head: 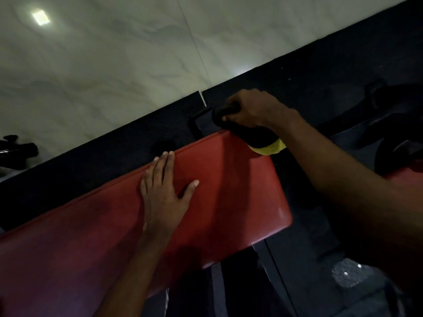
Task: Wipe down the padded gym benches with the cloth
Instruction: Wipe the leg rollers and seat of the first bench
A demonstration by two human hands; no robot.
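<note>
A red padded bench (229, 191) runs from the lower left to the middle of the view. My left hand (163, 191) lies flat on its pad, fingers spread, near the far long edge. My right hand (254, 108) is at the bench's far end, fingers curled around a black cylindrical handle (223, 114). A corner of the yellow cloth (271, 147) sticks out under that hand and wrist, against the pad's end corner. The rest of the cloth is hidden in shadow, and I cannot tell how it is gripped.
Black rubber matting (128, 143) lies under the bench, bordered by a pale marble floor (114, 65). A dark dumbbell (16, 152) rests at the left edge. Another red pad (402, 173) and dark equipment sit at the right. The bench's dark frame (270, 259) runs below.
</note>
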